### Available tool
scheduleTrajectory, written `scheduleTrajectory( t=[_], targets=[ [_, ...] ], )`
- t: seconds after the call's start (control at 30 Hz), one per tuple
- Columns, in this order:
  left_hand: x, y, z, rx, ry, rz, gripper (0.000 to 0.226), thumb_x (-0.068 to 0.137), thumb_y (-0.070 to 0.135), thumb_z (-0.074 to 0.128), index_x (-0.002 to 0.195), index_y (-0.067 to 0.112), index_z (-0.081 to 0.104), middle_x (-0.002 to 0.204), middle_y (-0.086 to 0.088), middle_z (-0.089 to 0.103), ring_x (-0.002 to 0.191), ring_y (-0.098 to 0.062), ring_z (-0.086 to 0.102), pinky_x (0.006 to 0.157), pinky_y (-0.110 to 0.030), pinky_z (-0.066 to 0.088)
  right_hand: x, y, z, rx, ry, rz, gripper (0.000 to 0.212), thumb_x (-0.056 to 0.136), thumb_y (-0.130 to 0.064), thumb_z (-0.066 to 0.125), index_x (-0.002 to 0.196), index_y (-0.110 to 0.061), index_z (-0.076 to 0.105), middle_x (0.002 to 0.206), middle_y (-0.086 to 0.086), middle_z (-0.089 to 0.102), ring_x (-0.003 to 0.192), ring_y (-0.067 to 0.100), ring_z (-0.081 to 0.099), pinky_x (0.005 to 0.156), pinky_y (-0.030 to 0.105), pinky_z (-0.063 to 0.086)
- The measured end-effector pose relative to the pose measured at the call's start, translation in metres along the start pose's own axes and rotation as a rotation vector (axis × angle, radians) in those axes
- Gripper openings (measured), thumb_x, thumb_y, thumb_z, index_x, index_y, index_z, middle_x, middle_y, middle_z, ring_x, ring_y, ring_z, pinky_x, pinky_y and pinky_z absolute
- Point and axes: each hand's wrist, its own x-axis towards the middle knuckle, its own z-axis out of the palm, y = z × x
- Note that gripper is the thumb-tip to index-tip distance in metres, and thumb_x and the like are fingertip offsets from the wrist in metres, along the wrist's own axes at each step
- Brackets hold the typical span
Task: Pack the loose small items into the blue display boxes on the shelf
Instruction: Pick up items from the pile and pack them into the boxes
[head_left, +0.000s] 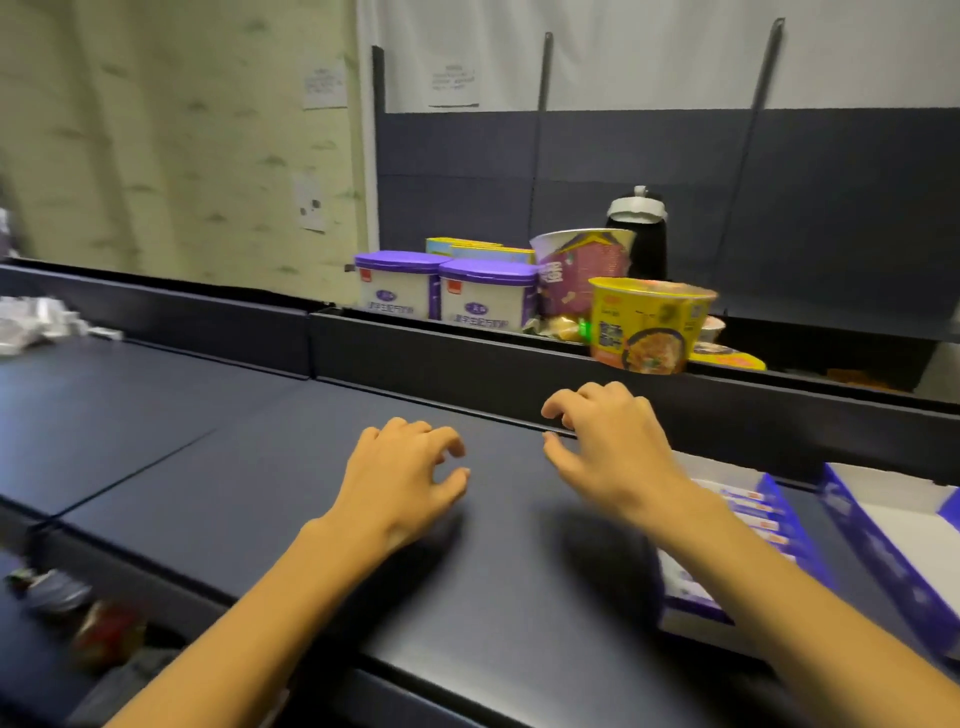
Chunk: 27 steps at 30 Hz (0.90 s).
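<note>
Though empty, hands (498, 457) loosely curled.

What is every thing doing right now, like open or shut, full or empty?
left hand: fingers loosely curled, holding nothing
right hand: fingers loosely curled, holding nothing
near blue display box: open, small packets in a row inside
far blue display box: open, looks empty
purple-lidded tubs: lids on
yellow noodle bowl: upright, sealed
black jug: lid on

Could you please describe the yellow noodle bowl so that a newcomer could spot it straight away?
Look at the raised dark shelf behind the hands. At the right end of its row of goods stands the yellow noodle bowl, the only yellow tub, with a noodle picture on its front.
</note>
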Motion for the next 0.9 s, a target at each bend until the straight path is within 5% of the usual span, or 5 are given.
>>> scheduleTrajectory(
  t=[0.9],
  targets=[
    [-0.094, -0.335, -0.117, 0.241, 0.104, -0.338, 0.026, 0.088, 0.047, 0.054, 0.108, 0.032, 0.062, 0.104, 0.01, 0.065, 0.103, -0.015, 0.054, 0.086, -0.034, 0.04, 0.133, -0.323, 0.139, 0.141, -0.073, -0.317, 0.03, 0.093, -0.03, 0.046, 0.121, -0.021, 0.053, 0.114, 0.003, 0.058, 0.108, 0.025, 0.047, 0.089, 0.037, 0.033]
  ],
)
